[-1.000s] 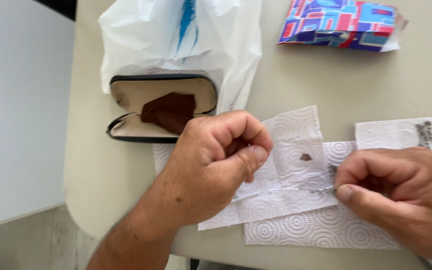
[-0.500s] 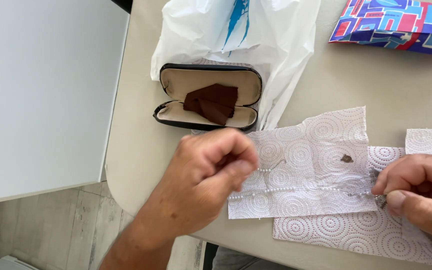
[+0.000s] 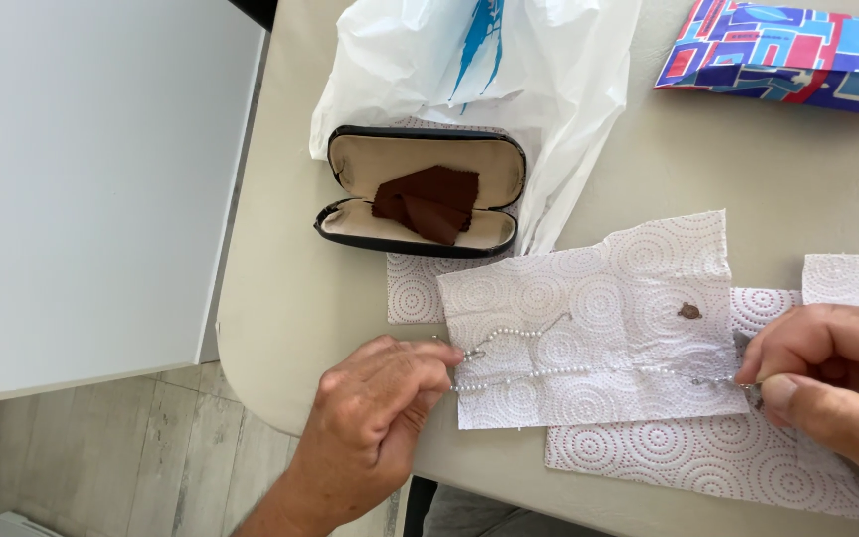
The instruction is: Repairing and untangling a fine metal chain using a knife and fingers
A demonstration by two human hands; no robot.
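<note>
Both hands are pinching a thin string of small white beads (image 3: 589, 371), stretching it across a patterned white paper towel (image 3: 599, 328) near the beige table's (image 3: 290, 298) front edge: left hand (image 3: 375, 418) closed on one end, right hand (image 3: 827, 373) on the other.

My right hand (image 3: 832, 383) runs off the edge; the bead chain's (image 3: 589, 371) ends vanish under my fingers (image 3: 429, 383).

You're in a home, it seems, at a rounded beige counter (image 3: 290, 298), wood-look floor (image 3: 131, 457) below, open glasses case (image 3: 420, 194), plastic bag (image 3: 469, 60), paper towels (image 3: 589, 328), everyday household clutter around you.
</note>
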